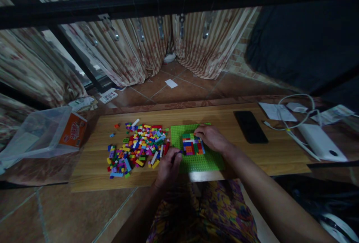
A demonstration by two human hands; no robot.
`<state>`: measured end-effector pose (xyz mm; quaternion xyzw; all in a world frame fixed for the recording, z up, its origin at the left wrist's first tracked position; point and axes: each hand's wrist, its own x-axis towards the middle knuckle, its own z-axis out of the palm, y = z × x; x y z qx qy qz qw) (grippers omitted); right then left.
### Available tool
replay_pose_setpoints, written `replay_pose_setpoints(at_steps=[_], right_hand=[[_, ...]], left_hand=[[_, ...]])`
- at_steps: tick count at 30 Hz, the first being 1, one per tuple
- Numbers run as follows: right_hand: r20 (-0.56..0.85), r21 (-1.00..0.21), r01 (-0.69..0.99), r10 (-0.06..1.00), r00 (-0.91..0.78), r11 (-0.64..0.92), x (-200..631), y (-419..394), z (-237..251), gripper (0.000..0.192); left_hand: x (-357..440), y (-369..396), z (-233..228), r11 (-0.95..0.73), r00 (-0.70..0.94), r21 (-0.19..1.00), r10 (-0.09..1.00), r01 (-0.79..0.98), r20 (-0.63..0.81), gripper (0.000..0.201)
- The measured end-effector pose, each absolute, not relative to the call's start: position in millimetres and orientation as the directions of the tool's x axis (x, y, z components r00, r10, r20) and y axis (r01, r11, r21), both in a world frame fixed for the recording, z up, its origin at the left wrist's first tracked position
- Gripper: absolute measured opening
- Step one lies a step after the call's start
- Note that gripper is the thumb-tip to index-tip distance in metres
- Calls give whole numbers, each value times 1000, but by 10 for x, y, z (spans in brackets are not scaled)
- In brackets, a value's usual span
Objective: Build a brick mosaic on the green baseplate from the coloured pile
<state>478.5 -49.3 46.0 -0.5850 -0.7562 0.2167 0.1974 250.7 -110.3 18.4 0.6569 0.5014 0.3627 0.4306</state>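
Note:
A green baseplate (176,136) lies on a low wooden board (213,115). A block of coloured bricks (192,145) is stacked on the plate. My right hand (211,138) rests on the plate at the right side of that block, fingers touching its top edge. My left hand (169,166) sits at the plate's near left corner, fingers curled, beside a pile of loose coloured bricks (137,147). I cannot tell whether the left hand holds a small brick.
A black phone (250,126) lies right of the plate. Further right are papers (276,111), a white cable (297,123) and a white device (321,142). A clear plastic bin (39,132) with an orange box stands at the left. Curtains hang behind.

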Motion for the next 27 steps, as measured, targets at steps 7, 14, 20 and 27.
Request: replay_pose_setpoints(at_steps=[7, 14, 20, 27], right_hand=[[38, -528, 819, 970, -242, 225, 4760, -490, 447, 24], [101, -576, 787, 974, -202, 222, 4769, -587, 459, 23], [311, -687, 711, 945, 102, 150, 4610, -992, 405, 27], [202, -823, 554, 976, 80, 125, 4193, -1405, 423, 22]], left_hand=[[2503, -1093, 163, -154, 244, 918, 968, 366, 65, 19], [2510, -1107, 236, -154, 249, 912, 967, 380, 60, 19], [2514, -1111, 206, -168, 241, 903, 968, 395, 75, 15], [2504, -1099, 154, -136, 255, 920, 966, 367, 42, 16]])
